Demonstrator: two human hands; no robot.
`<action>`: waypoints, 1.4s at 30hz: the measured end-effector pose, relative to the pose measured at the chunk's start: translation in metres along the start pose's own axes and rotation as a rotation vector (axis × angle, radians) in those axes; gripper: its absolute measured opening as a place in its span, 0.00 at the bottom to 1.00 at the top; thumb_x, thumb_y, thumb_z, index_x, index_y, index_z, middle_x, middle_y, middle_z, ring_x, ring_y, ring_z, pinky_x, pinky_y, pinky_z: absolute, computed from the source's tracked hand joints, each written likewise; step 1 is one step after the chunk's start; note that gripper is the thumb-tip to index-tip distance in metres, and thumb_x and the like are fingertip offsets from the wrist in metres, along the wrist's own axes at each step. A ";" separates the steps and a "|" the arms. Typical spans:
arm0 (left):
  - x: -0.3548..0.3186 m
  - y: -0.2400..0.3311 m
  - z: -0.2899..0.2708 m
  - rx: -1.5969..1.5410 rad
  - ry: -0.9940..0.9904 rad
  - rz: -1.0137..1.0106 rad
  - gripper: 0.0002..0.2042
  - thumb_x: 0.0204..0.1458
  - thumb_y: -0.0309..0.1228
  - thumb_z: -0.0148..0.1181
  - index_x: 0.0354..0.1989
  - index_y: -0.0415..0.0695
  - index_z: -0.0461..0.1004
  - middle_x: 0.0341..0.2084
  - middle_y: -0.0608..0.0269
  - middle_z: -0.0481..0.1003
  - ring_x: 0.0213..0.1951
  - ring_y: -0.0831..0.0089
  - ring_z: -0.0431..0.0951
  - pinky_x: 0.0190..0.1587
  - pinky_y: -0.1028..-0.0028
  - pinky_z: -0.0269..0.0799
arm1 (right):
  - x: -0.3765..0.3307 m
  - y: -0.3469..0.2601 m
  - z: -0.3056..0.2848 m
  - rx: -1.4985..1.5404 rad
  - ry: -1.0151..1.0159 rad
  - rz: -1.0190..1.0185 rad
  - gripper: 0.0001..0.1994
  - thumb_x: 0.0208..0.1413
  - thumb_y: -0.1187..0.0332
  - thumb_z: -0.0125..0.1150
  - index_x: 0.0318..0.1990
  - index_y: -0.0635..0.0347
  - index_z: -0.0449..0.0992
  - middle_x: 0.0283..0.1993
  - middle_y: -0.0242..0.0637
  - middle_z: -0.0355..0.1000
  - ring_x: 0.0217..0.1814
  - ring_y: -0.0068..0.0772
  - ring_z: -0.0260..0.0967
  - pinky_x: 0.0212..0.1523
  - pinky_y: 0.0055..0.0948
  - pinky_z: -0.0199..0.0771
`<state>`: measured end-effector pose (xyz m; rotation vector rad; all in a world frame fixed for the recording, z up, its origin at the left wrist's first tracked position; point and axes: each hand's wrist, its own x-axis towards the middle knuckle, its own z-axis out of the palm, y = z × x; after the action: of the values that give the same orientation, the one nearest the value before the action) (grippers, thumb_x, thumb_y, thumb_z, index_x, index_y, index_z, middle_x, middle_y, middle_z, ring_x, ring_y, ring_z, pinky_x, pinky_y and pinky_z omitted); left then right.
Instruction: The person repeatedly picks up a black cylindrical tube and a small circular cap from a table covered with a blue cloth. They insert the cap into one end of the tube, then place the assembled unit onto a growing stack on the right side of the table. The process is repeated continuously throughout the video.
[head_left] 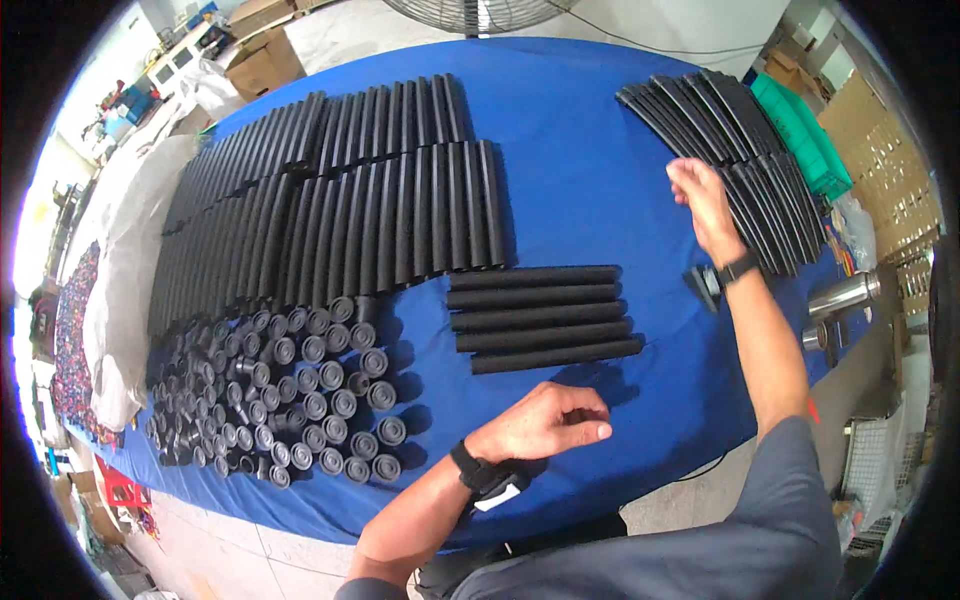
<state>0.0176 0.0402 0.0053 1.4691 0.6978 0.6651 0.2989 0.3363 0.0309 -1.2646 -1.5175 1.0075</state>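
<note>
My left hand [545, 422] hovers above the blue cloth just below a short row of black foam tubes [540, 313]. Its thumb stands apart from the curved fingers, and nothing shows between them. Farther off on the right, my right hand [703, 200] is raised at the left edge of a stack of glossy black strips [765, 205]. The fingers are loosely bent, with no object visible in them; whether they touch a strip is unclear. Dark bands circle both wrists.
Many black tubes [340, 225] lie in two rows at the left. In front of them sit many round black end caps [313, 405]. A green crate [800, 135] and metal cylinders [845, 295] stand at the right. Clear plastic sheeting [130, 290] covers the left edge.
</note>
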 end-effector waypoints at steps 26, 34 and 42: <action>-0.136 0.055 0.039 0.557 0.550 0.076 0.08 0.56 0.31 0.67 0.38 0.38 0.80 0.32 0.54 0.81 0.33 0.58 0.82 0.35 0.66 0.76 | -0.297 -0.062 0.059 -0.913 -0.340 -0.485 0.30 0.57 0.73 0.64 0.67 0.70 0.64 0.62 0.50 0.63 0.67 0.52 0.60 0.68 0.48 0.60; -0.190 0.074 -0.005 0.708 0.880 -0.193 0.06 0.54 0.26 0.69 0.37 0.38 0.82 0.27 0.61 0.79 0.29 0.74 0.78 0.33 0.74 0.74 | -0.287 -0.061 0.062 -0.856 -0.314 -0.484 0.28 0.52 0.69 0.72 0.61 0.66 0.73 0.48 0.43 0.65 0.53 0.44 0.63 0.56 0.42 0.66; -0.155 0.088 -0.090 1.142 0.939 -0.240 0.12 0.53 0.35 0.68 0.43 0.43 0.82 0.34 0.55 0.80 0.38 0.59 0.82 0.41 0.63 0.77 | -0.274 -0.054 0.057 -0.676 -0.345 -0.516 0.17 0.46 0.65 0.76 0.38 0.60 0.74 0.42 0.38 0.67 0.46 0.42 0.63 0.50 0.42 0.63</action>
<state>-0.1491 -0.0204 0.0967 1.9826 2.2070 0.7993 0.2519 0.0552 0.0309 -1.0517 -2.4272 0.3805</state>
